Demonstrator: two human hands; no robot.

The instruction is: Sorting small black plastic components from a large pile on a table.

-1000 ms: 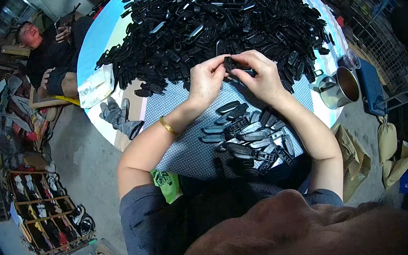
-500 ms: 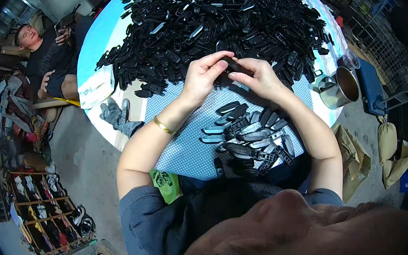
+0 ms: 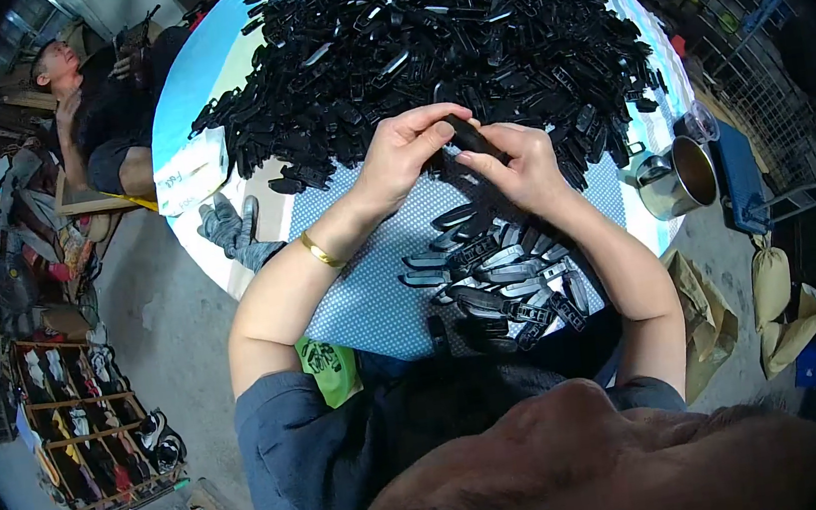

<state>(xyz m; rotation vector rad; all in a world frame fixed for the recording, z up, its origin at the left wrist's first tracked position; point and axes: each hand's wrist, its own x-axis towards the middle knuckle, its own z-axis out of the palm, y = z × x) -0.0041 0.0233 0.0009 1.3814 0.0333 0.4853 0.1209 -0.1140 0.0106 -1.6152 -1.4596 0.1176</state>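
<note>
Glossy plastic parts, shiny metal mug, cloth glove

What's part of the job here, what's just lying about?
Apparently in the job:
small oblong black part, held by left hand and right hand
large heap of black parts
smaller pile of grey-black parts

Seemingly lying about:
grey fabric glove
shiny cylindrical metal mug
white packet

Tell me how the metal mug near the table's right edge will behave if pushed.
The metal mug would probably stay stiff rather than dent easily, as its shiny wall looks like metal. Its rounded body might roll if knocked over, though the side handle could stop it. Near the edge of the table, an outward push could send it off.
</note>
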